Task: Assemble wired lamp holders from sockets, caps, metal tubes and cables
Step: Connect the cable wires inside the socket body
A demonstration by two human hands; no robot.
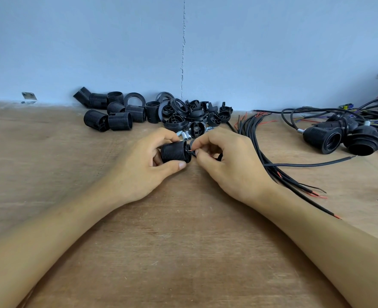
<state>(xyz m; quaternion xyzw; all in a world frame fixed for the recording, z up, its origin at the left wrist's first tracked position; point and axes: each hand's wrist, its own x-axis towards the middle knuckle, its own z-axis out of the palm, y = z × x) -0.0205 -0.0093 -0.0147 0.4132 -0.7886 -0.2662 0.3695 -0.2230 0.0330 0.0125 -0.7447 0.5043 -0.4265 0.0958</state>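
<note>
My left hand grips a black threaded socket lying sideways just above the wooden table. My right hand pinches the stripped end of a black cable against the socket's right end; a red wire tip shows there. The rest of that cable is hidden behind my right hand. Loose black sockets lie at the back left, black caps and rings at the back centre, and short metal tubes just behind my hands.
A bundle of black cables with red stripped ends fans out to the right of my right hand. Finished wired lamp holders are piled at the far right. A blue wall bounds the table's back edge, with a small metal bracket at left.
</note>
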